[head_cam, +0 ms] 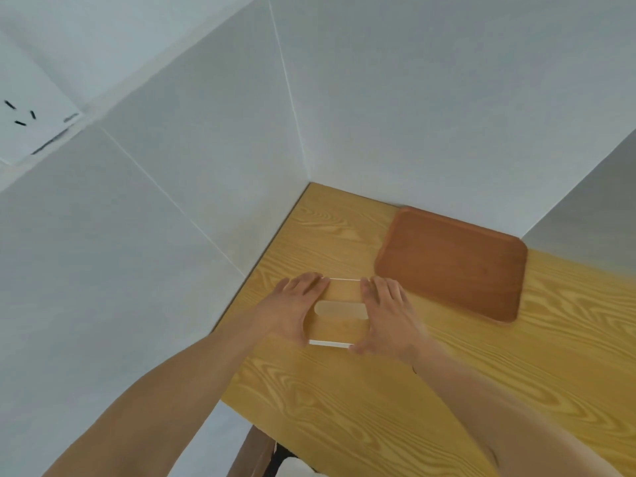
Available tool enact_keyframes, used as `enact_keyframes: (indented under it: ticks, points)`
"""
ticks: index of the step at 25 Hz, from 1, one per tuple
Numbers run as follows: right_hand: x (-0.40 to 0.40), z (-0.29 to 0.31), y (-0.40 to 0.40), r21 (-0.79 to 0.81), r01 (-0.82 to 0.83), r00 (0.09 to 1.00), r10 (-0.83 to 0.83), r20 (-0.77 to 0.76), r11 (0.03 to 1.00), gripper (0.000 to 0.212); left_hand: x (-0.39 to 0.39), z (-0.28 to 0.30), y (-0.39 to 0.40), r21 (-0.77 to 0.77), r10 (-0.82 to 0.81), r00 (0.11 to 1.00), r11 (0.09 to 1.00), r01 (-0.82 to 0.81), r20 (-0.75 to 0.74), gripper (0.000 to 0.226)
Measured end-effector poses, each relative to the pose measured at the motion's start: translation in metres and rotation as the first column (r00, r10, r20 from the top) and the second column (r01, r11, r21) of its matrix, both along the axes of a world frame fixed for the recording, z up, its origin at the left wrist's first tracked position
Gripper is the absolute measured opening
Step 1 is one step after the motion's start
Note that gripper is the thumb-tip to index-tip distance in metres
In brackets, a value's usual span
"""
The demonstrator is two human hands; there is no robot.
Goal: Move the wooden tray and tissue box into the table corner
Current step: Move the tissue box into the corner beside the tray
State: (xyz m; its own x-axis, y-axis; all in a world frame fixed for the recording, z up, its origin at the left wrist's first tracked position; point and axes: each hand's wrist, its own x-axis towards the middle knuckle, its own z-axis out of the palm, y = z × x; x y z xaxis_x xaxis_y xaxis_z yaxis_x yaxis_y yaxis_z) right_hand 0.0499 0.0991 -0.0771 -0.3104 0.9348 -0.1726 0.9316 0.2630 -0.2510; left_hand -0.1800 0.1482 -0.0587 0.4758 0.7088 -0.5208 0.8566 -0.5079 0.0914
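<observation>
A tissue box [339, 309] with a light wood-grain lid, white edges and a pale oval slot sits on the yellow wooden table [395, 390], near the left wall. My left hand [296, 306] grips its left end and my right hand [387, 313] grips its right end, fingers over the far edge and thumbs at the near edge. The wooden tray [454, 263], reddish-brown with rounded corners, lies flat and empty to the right of the box, its far edge touching the back wall. Bare table separates the tray from the corner [309, 184].
White walls [172, 253] close the table on the left and at the back, meeting at the corner. A white panel [585, 215] juts out at the back right behind the tray. Below the table's near left edge a brown chair part [251, 456] shows.
</observation>
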Motion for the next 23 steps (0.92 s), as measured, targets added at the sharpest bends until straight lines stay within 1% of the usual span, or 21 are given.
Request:
enact_keyframes:
  ticks: [4,8,15,17,18,20,23]
  points:
    - [-0.035,-0.011,0.027,-0.017,0.085,0.996,-0.084,0.008,0.996,0.136,-0.029,-0.013,0.043,0.004,-0.064,0.998,0.998,0.064,0.008,0.137]
    - [-0.073,-0.023,0.053,-0.068,0.145,0.989,-0.144,0.016,0.987,0.137,-0.060,-0.020,0.080,0.005,-0.120,0.993,0.993,0.120,-0.020,0.138]
    - [-0.106,-0.027,0.088,-0.063,0.184,0.982,-0.181,0.056,0.981,0.138,-0.083,-0.023,0.113,-0.007,-0.073,0.997,0.997,0.073,0.001,0.139]
    - [-0.110,-0.026,0.088,-0.088,0.214,0.977,-0.211,0.044,0.973,0.139,-0.085,-0.025,0.112,0.010,-0.058,0.998,0.998,0.058,0.011,0.133]
    - [-0.112,-0.025,0.085,-0.110,0.229,0.973,-0.227,0.031,0.967,0.139,-0.086,-0.026,0.108,0.033,-0.035,0.999,0.999,0.034,0.038,0.127]
    - [-0.114,-0.026,0.072,-0.125,0.239,0.971,-0.241,0.001,0.963,0.135,-0.089,-0.029,0.091,0.092,0.039,0.990,0.994,-0.052,0.136,0.113]
    - [-0.116,-0.030,0.034,-0.014,0.202,0.979,-0.202,-0.004,0.979,0.112,-0.094,-0.040,0.050,0.170,0.096,0.957,0.975,-0.146,0.274,0.100]
